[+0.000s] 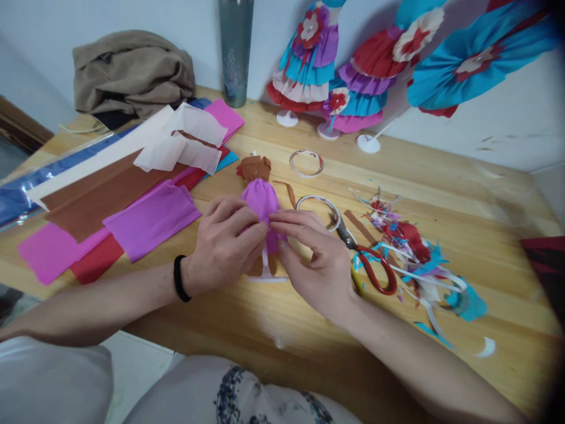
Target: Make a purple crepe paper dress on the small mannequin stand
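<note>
A small paper dress with a gathered purple crepe-paper skirt (pixel 261 197) and a brown top (pixel 256 169) is between my hands. Its white stand (pixel 266 274) shows beneath the skirt. My left hand (pixel 225 244) is closed, thumb and fingers pinching the skirt's left side. From the other side, my right hand (pixel 318 259) presses its fingertips and thumb on the skirt's right edge. Just beyond my right hand lie scissors (pixel 377 271) with red handles and a white ring-shaped roll (pixel 320 198). The paper under my fingertips is partly hidden.
Folded crepe-paper sheets (pixel 152 221) lie at the left, with a brown cloth (pixel 132 73) behind. A tall green tumbler (pixel 236 53) stands at the back. Finished paper dresses (pixel 304 70) line the wall. Colourful scraps (pixel 415 241) and another ring (pixel 306 163) lie on the table.
</note>
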Demonstrator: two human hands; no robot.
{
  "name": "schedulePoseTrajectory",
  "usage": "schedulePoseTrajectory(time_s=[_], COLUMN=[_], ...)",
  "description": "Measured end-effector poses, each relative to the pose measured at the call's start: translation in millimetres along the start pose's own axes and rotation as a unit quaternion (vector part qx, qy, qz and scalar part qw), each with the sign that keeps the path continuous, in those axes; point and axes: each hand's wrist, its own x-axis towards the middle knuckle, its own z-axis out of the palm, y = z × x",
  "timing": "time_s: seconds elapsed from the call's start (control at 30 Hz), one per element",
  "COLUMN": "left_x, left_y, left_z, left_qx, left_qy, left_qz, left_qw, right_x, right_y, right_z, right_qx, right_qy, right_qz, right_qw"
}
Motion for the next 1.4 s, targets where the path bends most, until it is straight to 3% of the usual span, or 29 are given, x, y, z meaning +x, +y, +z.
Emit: schedulePoseTrajectory(time_s=[0.53, 0.77, 0.9, 1.4], left_x=[-1, -1, -2, -6], left_y=[-1, 0, 0, -2], left_z=[-2.5, -2.9, -2.9, -4.3], left_qx=[-0.001, 0.016, 0.023, 0.013], left_qy=[-0.012, -0.004, -0.015, -0.034], left_qz=[0.028, 0.045, 0.046, 0.032], left_qw=[1.000, 0.999, 0.999, 0.999], right_x=[1, 0, -1, -1], right_y=[2, 7, 11, 18], right_z=[-4, -1, 0, 2], right_qx=[-0.038, -0.048, -0.079, -0.077], right_qy=[0.021, -0.011, 0.000, 0.035], right_qz=[-0.009, -0.100, -0.121, -0.127], right_qw=[0.999, 0.994, 0.989, 0.988])
